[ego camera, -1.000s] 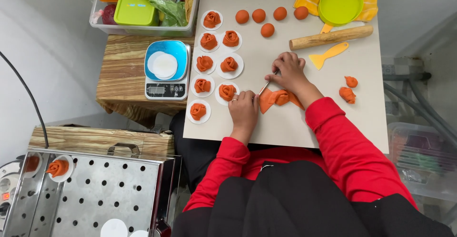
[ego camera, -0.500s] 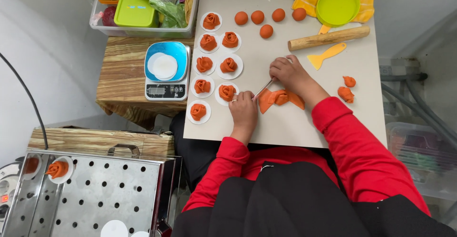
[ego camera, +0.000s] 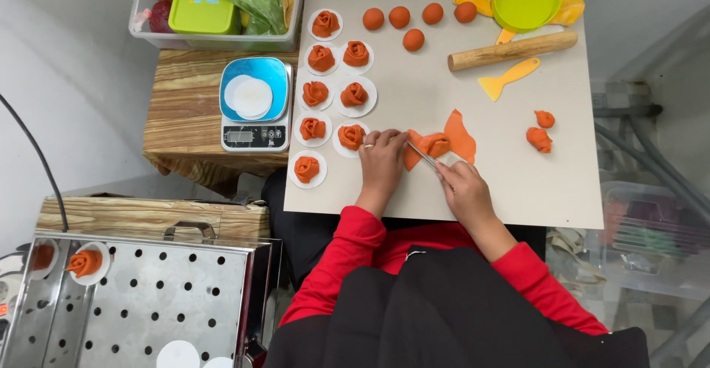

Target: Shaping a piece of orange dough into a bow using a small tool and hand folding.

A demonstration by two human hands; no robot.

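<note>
Right hand (ego camera: 464,190) clamped on thin stick (ego camera: 423,155), long axis slanting up-left from grip, tip over orange dough (ego camera: 444,143). Left hand (ego camera: 381,162) flat, fingers together, on dough's left edge. Stick's lower end hidden.

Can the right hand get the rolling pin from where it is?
Probably yes. The right hand holds a thin metal tool, so it must free up first. The rolling pin lies farther up the board, with only flat orange dough between.
</note>
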